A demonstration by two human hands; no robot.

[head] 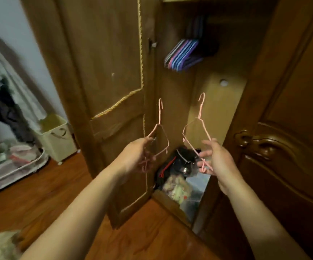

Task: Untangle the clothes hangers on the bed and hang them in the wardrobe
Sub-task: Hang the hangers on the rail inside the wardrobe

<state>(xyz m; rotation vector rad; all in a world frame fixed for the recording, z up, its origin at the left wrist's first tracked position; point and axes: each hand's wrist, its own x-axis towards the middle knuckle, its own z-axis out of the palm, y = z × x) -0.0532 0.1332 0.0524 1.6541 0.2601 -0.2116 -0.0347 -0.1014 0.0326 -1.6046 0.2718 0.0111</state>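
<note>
Wooden wardrobe (217, 102) stands open, a bunch of blue and purple hangers (184, 54) hanging inside. Before the opening, the left hand (139, 155) grips one pink wire hanger (158, 128); the right hand (214, 159) pinches another pink hanger (196, 128), hooks upward, apart.

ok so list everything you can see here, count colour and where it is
pink wire hanger: 1, pink, held up in front of the left wardrobe door
pink wire hanger: 1, pink, held up in front of the open compartment
hung hangers: a bunch, blue, purple and pink, high inside the wardrobe
wardrobe: 1, brown wood, open in the middle
bags and clutter: several, dark and pale, wardrobe bottom
storage bin: 1, pale yellow, floor at left
floor: brown wood
left hand: 1, grips the left hanger
right hand: 1, pinches the right hanger
</note>
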